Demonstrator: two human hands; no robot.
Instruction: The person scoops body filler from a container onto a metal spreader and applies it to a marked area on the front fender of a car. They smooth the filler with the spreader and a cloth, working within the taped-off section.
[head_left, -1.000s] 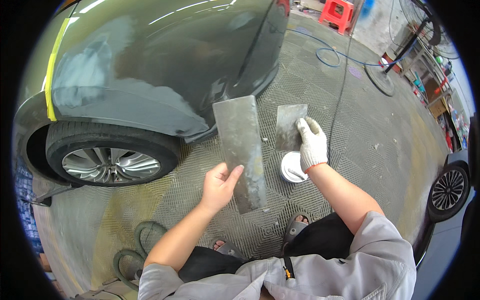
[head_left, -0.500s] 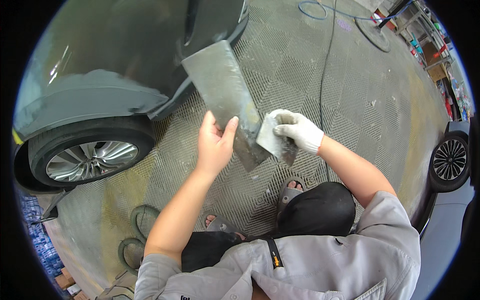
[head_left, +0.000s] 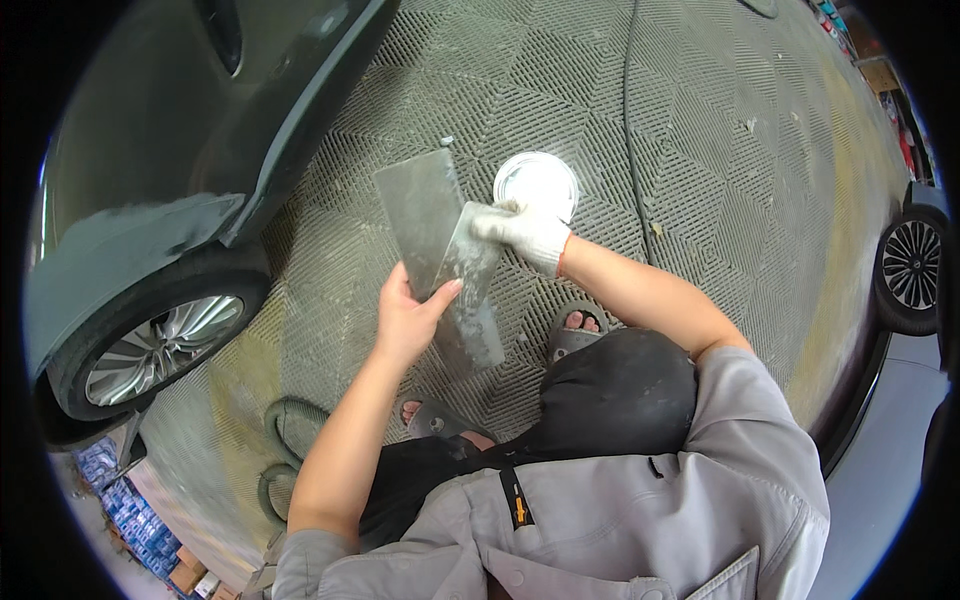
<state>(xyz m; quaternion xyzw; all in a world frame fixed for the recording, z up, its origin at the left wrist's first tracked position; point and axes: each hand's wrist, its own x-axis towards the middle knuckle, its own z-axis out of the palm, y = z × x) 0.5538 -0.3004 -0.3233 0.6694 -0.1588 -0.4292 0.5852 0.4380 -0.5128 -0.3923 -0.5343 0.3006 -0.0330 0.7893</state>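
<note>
My bare left hand (head_left: 408,312) grips a long, flat grey putty board (head_left: 415,190) near its middle, thumb on top and fingers behind it. The board slants, its far end pointing away from me. In a white knitted glove, my right hand (head_left: 525,230) pinches a grey putty spreader (head_left: 472,245). That spreader lies over the right edge of the board and seems to touch its face. Pale smears mark the board's near end. Just beyond the glove a round white can (head_left: 537,180) stands on the floor, partly covered by the glove.
A dark car with a grey primed panel (head_left: 130,235) and a wheel (head_left: 165,350) stands at left. A black cable (head_left: 628,110) crosses the ribbed floor. A green hose (head_left: 285,430) coils at lower left; another car's wheel (head_left: 910,265) is at far right.
My right hand has moved the spreader farther up and left, over the board. My view has shifted, and the white can now shows. The car sits farther left in view.
</note>
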